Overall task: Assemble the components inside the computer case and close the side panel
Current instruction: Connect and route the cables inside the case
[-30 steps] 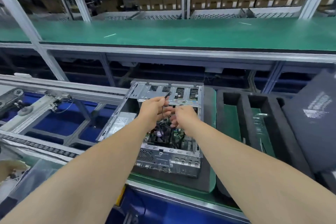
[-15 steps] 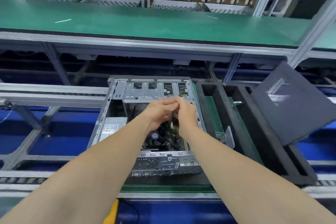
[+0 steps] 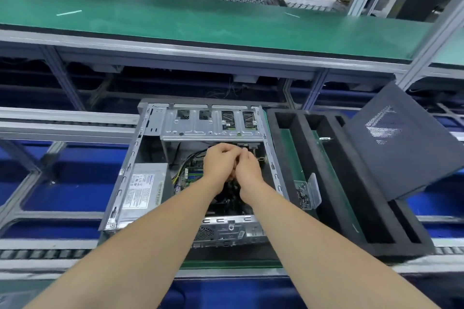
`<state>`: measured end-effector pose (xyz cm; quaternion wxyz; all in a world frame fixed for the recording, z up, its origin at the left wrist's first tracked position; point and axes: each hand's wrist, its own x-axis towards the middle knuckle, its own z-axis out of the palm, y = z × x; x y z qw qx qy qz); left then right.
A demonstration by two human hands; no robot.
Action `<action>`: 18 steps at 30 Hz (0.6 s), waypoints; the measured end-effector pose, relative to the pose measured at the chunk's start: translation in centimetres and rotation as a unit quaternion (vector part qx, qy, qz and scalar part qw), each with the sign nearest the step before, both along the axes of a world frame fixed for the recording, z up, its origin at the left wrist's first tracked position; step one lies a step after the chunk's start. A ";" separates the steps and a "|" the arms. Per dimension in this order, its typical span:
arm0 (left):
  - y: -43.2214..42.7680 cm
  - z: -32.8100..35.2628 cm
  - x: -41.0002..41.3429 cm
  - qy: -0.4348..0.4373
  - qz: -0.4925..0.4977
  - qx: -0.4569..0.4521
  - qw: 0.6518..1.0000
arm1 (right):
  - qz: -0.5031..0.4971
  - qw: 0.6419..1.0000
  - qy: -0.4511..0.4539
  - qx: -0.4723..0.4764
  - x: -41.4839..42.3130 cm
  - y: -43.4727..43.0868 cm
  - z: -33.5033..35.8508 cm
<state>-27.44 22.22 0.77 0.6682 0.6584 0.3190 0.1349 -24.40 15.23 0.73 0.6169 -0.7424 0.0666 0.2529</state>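
Both hands are down inside the open computer case (image 3: 130,170), just below the metal drive bracket (image 3: 211,125). The left hand (image 3: 219,160) and right hand (image 3: 247,168) touch, their fingers (image 3: 233,149) curled with the tips brought together. They seem to be working on something small, probably a plug or a wire end, but the knuckles hide it, so I cannot tell what they pinch, if anything.

The main risk is working blind. With the plug out of sight, it could go in crooked or on the wrong pins of the circuit board (image 3: 192,175) just left of the fingers, and forcing it would bend them. The black cables (image 3: 193,155) run in from the left, touching or nearly touching the left hand, so a tug could pull a seated plug loose. The bracket's lower edge sits right above the fingers and is bare sheet metal, so a slip upward could scrape a knuckle or nick a wire. The fan under the wrists could catch a loose wire later.

The power supply (image 3: 143,188) lies well to the left. To the right, past the case wall, the screws (image 3: 302,195) sit in the foam tray (image 3: 334,170). The side panel (image 3: 401,143) leans on the tray's far edge, not yet fitted, and a knock from an elbow could send it sliding.
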 end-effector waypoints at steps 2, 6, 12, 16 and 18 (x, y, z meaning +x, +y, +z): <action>-0.2 -0.2 0.3 -0.011 0.024 0.000 1.000 | -0.008 0.999 0.023 0.032 0.3 -0.1 0.1; 0.1 -0.5 0.5 -0.033 0.027 0.033 0.999 | -0.020 0.996 0.044 0.076 0.6 -0.1 -0.1; 0.4 -0.4 0.2 -0.045 0.005 0.058 0.997 | -0.022 0.997 0.022 0.073 0.5 -0.3 -0.2; 0.3 -0.2 0.1 -0.041 0.007 0.062 0.997 | -0.039 0.996 0.011 0.075 0.4 -0.5 0.0; 0.2 -0.1 0.1 -0.033 0.010 0.065 0.997 | -0.045 0.996 -0.001 0.072 0.3 -0.6 0.1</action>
